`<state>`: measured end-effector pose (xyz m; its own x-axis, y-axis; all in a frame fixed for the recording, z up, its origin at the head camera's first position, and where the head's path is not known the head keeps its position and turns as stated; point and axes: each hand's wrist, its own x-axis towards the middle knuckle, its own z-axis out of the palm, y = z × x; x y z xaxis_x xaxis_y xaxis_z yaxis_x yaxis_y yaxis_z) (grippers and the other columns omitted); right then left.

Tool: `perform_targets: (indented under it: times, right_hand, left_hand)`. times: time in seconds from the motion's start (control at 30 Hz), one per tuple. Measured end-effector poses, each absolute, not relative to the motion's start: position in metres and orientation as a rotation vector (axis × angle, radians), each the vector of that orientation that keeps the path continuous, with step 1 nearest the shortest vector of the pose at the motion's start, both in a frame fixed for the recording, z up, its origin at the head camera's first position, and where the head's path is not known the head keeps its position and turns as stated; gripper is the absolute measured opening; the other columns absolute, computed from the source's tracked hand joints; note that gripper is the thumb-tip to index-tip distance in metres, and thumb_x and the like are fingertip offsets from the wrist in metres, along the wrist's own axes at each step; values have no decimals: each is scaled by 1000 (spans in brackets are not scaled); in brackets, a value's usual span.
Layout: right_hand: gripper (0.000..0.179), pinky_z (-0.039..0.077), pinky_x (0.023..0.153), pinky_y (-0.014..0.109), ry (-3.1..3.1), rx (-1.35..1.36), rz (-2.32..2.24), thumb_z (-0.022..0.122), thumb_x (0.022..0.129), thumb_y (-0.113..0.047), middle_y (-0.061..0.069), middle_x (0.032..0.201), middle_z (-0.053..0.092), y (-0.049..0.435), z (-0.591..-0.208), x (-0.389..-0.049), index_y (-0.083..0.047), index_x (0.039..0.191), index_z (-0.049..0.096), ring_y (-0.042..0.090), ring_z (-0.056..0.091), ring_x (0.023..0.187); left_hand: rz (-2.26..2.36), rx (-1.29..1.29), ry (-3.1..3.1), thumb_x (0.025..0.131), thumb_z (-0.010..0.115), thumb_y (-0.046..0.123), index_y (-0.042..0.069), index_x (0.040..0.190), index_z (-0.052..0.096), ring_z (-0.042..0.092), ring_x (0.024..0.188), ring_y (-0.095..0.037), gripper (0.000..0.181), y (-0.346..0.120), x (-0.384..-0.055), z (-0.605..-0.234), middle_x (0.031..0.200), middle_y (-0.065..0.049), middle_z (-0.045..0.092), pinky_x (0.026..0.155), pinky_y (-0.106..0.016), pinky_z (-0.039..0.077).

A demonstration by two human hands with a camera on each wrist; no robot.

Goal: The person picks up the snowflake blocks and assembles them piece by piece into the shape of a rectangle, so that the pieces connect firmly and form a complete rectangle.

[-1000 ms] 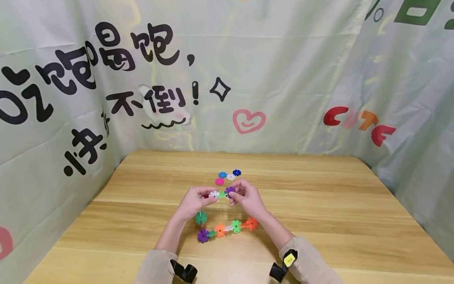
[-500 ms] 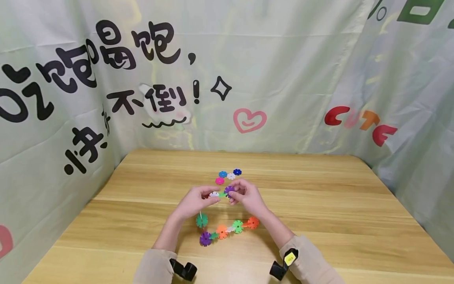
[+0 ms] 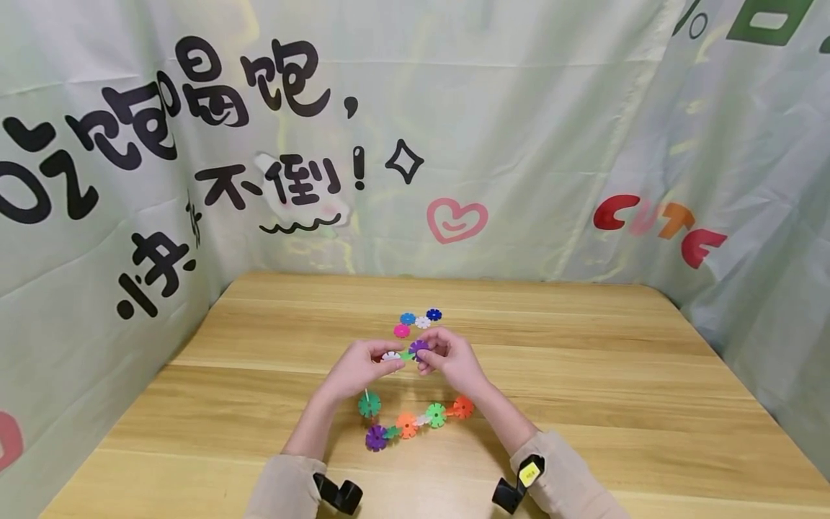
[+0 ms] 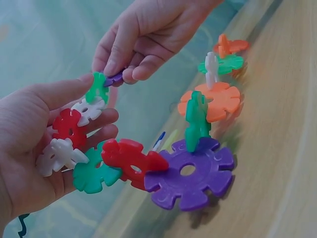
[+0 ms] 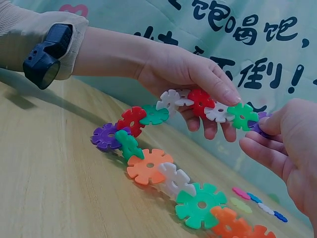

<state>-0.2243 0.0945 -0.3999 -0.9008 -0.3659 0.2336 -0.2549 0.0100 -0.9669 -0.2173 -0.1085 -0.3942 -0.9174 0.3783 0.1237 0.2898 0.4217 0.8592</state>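
A chain of slotted plastic snowflake discs runs from my hands down to the table. Thumb and fingers of my right hand [image 3: 457, 366] pinch a purple disc [image 5: 261, 124] at the raised end. It meets a green disc [image 5: 242, 117], edge into edge. My left hand [image 3: 355, 370] holds the chain near that end, thumb at the green disc and a white disc [image 5: 219, 113], fingers under a red disc [image 5: 200, 101]. From there the chain drops to a teal disc [image 3: 369, 404] and a large purple disc [image 3: 376, 438], then orange [image 3: 407, 425] and green [image 3: 436, 414] discs along the table.
Beyond the hands lie loose discs: pink [image 3: 401, 331], light blue [image 3: 407, 318], white [image 3: 423, 322] and dark blue [image 3: 434, 314]. A yellow-green disc [image 5: 241, 205] shows near them in the right wrist view. A printed cloth [image 3: 519, 144] surrounds the wooden table [image 3: 583, 404].
The lower part of the chain has shifted slightly toward me and to the right. Both hands stay nearly in place, the right one still pinching the purple disc.
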Motion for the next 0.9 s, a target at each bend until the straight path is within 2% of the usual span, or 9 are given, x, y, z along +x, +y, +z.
perform_targets:
  times: [0.2,0.37,0.6,0.8,0.9]
  right_hand:
    - [19,55,63,33,2173,-668,-2047,56,88,8,13,80,60,94,-407,-229,8,107,55,16,61,67]
    - [19,55,64,36,2174,-659,-2042,55,87,10,15,81,60,93,-403,-227,9,106,55,18,61,67]
    - [19,55,64,35,2182,-651,-2041,54,87,11,15,81,59,92,-396,-222,11,106,54,18,61,67]
    - [18,55,64,33,2196,-681,-2023,56,87,8,19,85,62,92,-408,-228,7,105,55,18,61,67]
    - [17,55,64,33,2198,-711,-2023,56,87,8,21,86,63,91,-410,-229,7,104,55,18,61,67]
  left_hand:
    - [1551,575,2573,84,69,27,7,116,65,46,64,-14,38,-107,-218,-396,100,-7,65,55,-26,42]
    - [1569,550,2569,83,70,28,7,115,65,48,65,-15,38,-106,-218,-396,106,-6,65,57,-27,43]
    - [1561,559,2555,84,69,27,7,115,66,49,69,-15,37,-107,-220,-398,102,-6,66,61,-30,46]
    - [1497,605,2528,86,66,24,5,119,63,59,86,-20,37,-111,-218,-392,115,-11,63,71,-35,51]
    - [1464,625,2531,87,66,25,5,119,62,59,95,-23,38,-112,-217,-388,119,-12,61,74,-34,52]
